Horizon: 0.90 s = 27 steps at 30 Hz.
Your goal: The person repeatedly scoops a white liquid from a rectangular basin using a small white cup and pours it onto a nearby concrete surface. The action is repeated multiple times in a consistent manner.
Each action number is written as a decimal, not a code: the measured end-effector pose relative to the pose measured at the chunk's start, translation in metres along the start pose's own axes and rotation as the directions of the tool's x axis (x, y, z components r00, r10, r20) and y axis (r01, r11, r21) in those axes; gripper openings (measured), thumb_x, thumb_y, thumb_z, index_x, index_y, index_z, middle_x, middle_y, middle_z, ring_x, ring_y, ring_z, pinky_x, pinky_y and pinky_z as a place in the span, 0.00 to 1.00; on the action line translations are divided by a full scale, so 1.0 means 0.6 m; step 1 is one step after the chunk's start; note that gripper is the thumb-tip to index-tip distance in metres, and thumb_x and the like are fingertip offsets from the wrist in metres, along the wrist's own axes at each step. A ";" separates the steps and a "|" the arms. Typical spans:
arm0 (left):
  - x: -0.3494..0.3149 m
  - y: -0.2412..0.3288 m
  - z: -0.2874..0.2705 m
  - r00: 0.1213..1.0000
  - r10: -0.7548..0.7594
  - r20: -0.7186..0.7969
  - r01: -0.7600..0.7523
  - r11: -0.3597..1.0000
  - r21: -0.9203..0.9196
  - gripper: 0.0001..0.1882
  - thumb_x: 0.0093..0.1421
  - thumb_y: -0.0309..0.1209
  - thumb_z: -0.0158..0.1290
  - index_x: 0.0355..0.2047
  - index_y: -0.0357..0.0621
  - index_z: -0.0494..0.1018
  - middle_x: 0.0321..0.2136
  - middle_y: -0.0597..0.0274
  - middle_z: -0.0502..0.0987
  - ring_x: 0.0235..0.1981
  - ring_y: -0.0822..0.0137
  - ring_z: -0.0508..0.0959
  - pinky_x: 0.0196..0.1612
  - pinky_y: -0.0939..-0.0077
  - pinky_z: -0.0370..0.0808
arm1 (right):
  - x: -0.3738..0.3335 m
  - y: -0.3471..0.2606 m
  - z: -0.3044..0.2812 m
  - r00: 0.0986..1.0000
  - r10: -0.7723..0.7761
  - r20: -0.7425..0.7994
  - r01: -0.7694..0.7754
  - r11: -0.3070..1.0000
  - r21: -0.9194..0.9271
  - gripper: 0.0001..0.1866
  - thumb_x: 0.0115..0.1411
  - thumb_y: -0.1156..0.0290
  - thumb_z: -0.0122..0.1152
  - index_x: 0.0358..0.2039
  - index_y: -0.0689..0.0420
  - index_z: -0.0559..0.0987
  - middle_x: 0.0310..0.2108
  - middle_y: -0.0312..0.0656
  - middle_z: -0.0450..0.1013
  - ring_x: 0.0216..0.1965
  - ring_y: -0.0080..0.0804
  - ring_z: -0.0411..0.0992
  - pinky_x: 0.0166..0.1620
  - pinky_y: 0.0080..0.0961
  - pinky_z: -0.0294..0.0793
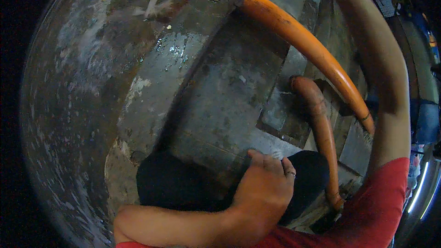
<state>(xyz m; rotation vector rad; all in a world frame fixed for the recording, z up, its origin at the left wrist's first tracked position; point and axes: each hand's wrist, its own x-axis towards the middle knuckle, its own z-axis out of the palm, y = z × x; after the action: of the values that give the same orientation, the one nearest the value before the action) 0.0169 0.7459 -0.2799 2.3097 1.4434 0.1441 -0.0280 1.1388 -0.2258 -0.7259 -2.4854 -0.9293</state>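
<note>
My left hand (266, 180) lies back-up over my dark-clad lap, next to my right knee (311, 170). Its fingers reach forward, lying loosely and a little bent at the tips, with a ring on one of them. I see nothing held in it, though the palm side is hidden. My bare right arm (390, 73) rises from a red sleeve (388, 197) along the right side and leaves through the top edge. The right hand itself is out of the picture.
A long orange pipe (305, 41) slopes across the upper right; a shorter, dirtier orange pipe (321, 119) bends down beside my knee. Grey slabs (220, 96) lie ahead. A wet, stained concrete surface (87, 87) curves along the left, with a wet ledge (158, 78) beside it.
</note>
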 end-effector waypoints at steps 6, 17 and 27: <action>-0.009 -0.035 -0.032 0.999 0.049 0.021 -0.047 0.997 -0.064 0.23 0.55 0.29 0.50 0.52 0.38 0.70 0.33 0.56 0.76 0.39 0.62 0.74 0.48 0.69 0.67 | -0.362 0.110 0.042 0.867 0.113 0.485 -0.241 0.948 0.210 0.30 0.47 0.44 0.65 0.25 0.65 0.78 0.24 0.58 0.73 0.27 0.56 0.74 0.31 0.44 0.74; 0.090 -0.048 -0.006 0.947 0.033 0.320 -0.019 0.999 -0.047 0.28 0.61 0.40 0.50 0.59 0.40 0.64 0.38 0.56 0.74 0.42 0.59 0.72 0.52 0.65 0.65 | -1.015 -0.108 0.167 0.267 0.300 0.916 -0.597 0.798 -0.087 0.15 0.51 0.68 0.65 0.38 0.60 0.78 0.51 0.57 0.69 0.42 0.52 0.75 0.45 0.42 0.76; 0.183 -0.065 0.002 0.873 -0.096 0.479 0.205 0.962 -0.180 0.30 0.62 0.40 0.50 0.62 0.40 0.60 0.43 0.46 0.74 0.47 0.49 0.72 0.53 0.58 0.67 | -1.144 -0.257 0.386 -0.097 0.296 0.950 -0.670 0.686 -0.282 0.18 0.61 0.68 0.52 0.51 0.58 0.78 0.65 0.62 0.51 0.59 0.72 0.58 0.47 0.68 0.70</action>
<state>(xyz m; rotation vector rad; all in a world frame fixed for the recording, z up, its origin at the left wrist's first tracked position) 0.0347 0.8570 -0.3103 1.8677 1.2722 -0.2677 0.3841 0.9720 -0.8179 -2.6367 -2.5519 0.5792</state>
